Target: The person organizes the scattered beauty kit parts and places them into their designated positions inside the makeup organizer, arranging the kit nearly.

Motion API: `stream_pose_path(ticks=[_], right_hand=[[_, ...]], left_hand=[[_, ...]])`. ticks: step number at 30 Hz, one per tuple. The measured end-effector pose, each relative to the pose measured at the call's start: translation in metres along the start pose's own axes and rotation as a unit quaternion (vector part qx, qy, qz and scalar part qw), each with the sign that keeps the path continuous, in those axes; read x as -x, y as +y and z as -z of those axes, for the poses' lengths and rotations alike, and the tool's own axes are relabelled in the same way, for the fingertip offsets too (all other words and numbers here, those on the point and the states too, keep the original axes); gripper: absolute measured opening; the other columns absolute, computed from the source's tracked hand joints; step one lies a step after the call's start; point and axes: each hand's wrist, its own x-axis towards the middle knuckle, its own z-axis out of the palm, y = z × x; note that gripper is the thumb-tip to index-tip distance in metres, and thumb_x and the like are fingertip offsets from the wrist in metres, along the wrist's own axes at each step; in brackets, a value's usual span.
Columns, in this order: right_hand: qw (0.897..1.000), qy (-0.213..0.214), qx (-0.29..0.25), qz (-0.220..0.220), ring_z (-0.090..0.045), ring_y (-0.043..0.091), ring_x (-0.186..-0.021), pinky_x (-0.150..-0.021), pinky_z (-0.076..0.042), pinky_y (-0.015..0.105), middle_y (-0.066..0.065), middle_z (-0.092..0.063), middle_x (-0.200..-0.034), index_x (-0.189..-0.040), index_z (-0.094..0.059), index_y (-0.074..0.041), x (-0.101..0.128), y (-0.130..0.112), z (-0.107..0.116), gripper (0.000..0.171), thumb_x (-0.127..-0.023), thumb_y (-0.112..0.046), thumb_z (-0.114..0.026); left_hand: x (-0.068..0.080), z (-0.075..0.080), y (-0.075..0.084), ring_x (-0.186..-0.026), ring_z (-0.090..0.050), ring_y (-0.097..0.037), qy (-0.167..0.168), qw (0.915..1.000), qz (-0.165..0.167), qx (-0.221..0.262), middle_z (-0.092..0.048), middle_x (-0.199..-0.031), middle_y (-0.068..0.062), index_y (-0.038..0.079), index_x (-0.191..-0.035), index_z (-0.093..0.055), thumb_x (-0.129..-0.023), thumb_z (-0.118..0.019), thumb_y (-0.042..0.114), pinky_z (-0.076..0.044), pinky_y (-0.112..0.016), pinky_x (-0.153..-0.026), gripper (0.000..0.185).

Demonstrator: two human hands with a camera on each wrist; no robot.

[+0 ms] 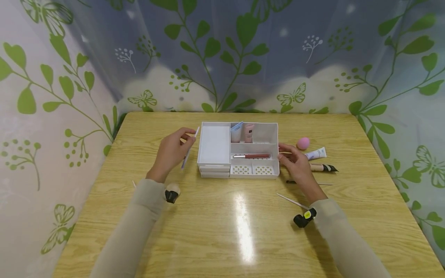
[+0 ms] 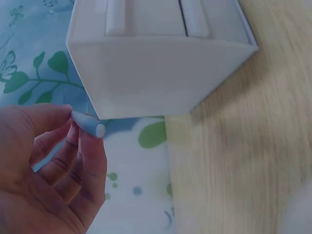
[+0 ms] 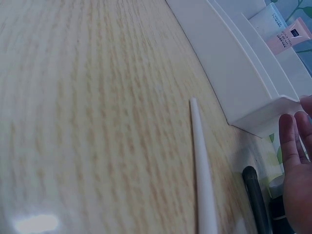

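My left hand (image 1: 175, 150) pinches a slim white stick (image 1: 189, 152) with a purplish lower end, just left of a white desktop organizer (image 1: 214, 144). In the left wrist view, the stick's pale rounded end (image 2: 100, 130) pokes out past the fingertips, close to the organizer's side. At the organizer's opposite side is my right hand (image 1: 298, 166), its loosely bent fingers touching the right wall near the rim. A blue-and-white tube (image 1: 236, 133) and a pink tube (image 1: 248, 133) stand in the back compartment. Across the middle compartment lies a dark red pen-like tube (image 1: 257, 156).
Right of the organizer lie a pink makeup sponge (image 1: 303, 143), a white tube (image 1: 316, 153), a beige tube with a black cap (image 1: 323, 167), a thin dark stick (image 1: 325, 184) and a white tapered stick (image 1: 290, 200). Patterned curtains (image 1: 222, 58) border the wooden table (image 1: 208, 231).
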Motion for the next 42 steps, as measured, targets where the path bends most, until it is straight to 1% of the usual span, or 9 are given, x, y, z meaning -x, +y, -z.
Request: stream_pose_path(ticks=[4,6,13,18,24,28,31,35,42], right_hand=[[1.0,0.0,0.001,-0.002,-0.063,-0.001,-0.115,-0.091,-0.056,0.009,0.03,-0.059,-0.147,-0.155,-0.058,-0.001,0.0,0.0,0.0,0.048,-0.11,-0.016,-0.067],[1.0,0.0,0.001,-0.001,-0.063,0.0,-0.115,-0.091,-0.056,0.009,0.03,-0.059,-0.147,-0.155,-0.058,-0.001,0.0,0.001,0.0,0.048,-0.11,-0.016,-0.068],[1.0,0.0,-0.004,0.002,-0.064,0.0,-0.114,-0.091,-0.056,0.01,0.031,-0.059,-0.147,-0.155,-0.058,0.0,0.0,0.001,0.0,0.048,-0.11,-0.015,-0.068],[1.0,0.0,-0.002,0.006,-0.063,-0.001,-0.113,-0.092,-0.055,0.009,0.031,-0.059,-0.147,-0.155,-0.058,0.0,0.0,0.001,0.0,0.049,-0.11,-0.015,-0.068],[1.0,0.001,-0.001,0.007,-0.063,0.0,-0.114,-0.093,-0.054,0.009,0.031,-0.059,-0.147,-0.155,-0.058,0.0,0.0,0.002,0.0,0.05,-0.109,-0.017,-0.069],[1.0,0.003,0.0,0.007,-0.064,0.0,-0.114,-0.093,-0.054,0.009,0.03,-0.06,-0.146,-0.154,-0.058,0.0,0.0,0.002,0.0,0.049,-0.109,-0.016,-0.069],[1.0,0.001,0.0,0.01,-0.064,0.001,-0.114,-0.094,-0.054,0.009,0.031,-0.06,-0.145,-0.154,-0.058,0.0,0.0,0.003,0.0,0.049,-0.109,-0.015,-0.069],[1.0,0.002,0.005,0.011,-0.065,0.001,-0.115,-0.094,-0.054,0.009,0.031,-0.06,-0.145,-0.154,-0.058,0.001,0.0,0.002,0.0,0.048,-0.11,-0.015,-0.068],[1.0,0.003,0.006,0.007,-0.064,0.0,-0.114,-0.093,-0.054,0.009,0.029,-0.06,-0.145,-0.154,-0.058,0.001,0.001,0.0,0.0,0.048,-0.11,-0.015,-0.068]], left_hand=[[-0.004,-0.002,0.009,-0.085,-0.07,-0.026,-0.007,1.0,0.003,0.004,-0.077,-0.119,-0.011,0.018,-0.139,-0.072,-0.113,-0.063,0.032,-0.054,-0.037,-0.069,0.032],[-0.006,-0.003,0.012,-0.084,-0.069,-0.025,-0.012,0.9999,0.006,0.006,-0.077,-0.12,-0.01,0.018,-0.139,-0.073,-0.113,-0.063,0.032,-0.054,-0.037,-0.068,0.032],[-0.016,-0.007,0.019,-0.068,-0.065,-0.022,-0.024,0.9985,0.022,0.045,-0.074,-0.119,-0.01,0.014,-0.14,-0.072,-0.112,-0.064,0.029,-0.06,-0.035,-0.059,0.033],[-0.02,-0.011,0.021,-0.066,-0.063,-0.02,-0.026,0.9979,0.031,0.051,-0.074,-0.118,-0.011,0.012,-0.139,-0.072,-0.112,-0.065,0.027,-0.063,-0.033,-0.057,0.032],[-0.025,-0.015,0.023,-0.059,-0.064,-0.021,-0.016,0.9985,0.028,0.044,-0.074,-0.117,-0.011,0.01,-0.137,-0.073,-0.111,-0.065,0.025,-0.061,-0.033,-0.054,0.031],[-0.029,-0.017,0.023,-0.053,-0.064,-0.017,-0.006,0.9994,0.018,0.03,-0.075,-0.116,-0.011,0.008,-0.134,-0.074,-0.111,-0.065,0.026,-0.056,-0.03,-0.053,0.031],[-0.031,-0.019,0.023,-0.05,-0.063,-0.015,0.003,0.9996,0.018,0.022,-0.076,-0.114,-0.01,0.008,-0.131,-0.075,-0.11,-0.066,0.027,-0.053,-0.028,-0.052,0.03],[-0.032,-0.02,0.025,-0.051,-0.061,-0.013,0.008,0.9995,0.027,0.017,-0.076,-0.113,-0.01,0.008,-0.129,-0.076,-0.11,-0.067,0.026,-0.053,-0.027,-0.052,0.029],[-0.031,-0.021,0.03,-0.055,-0.061,-0.013,0.015,0.9988,0.043,0.015,-0.074,-0.11,-0.008,0.008,-0.127,-0.077,-0.108,-0.067,0.025,-0.055,-0.026,-0.052,0.027]])
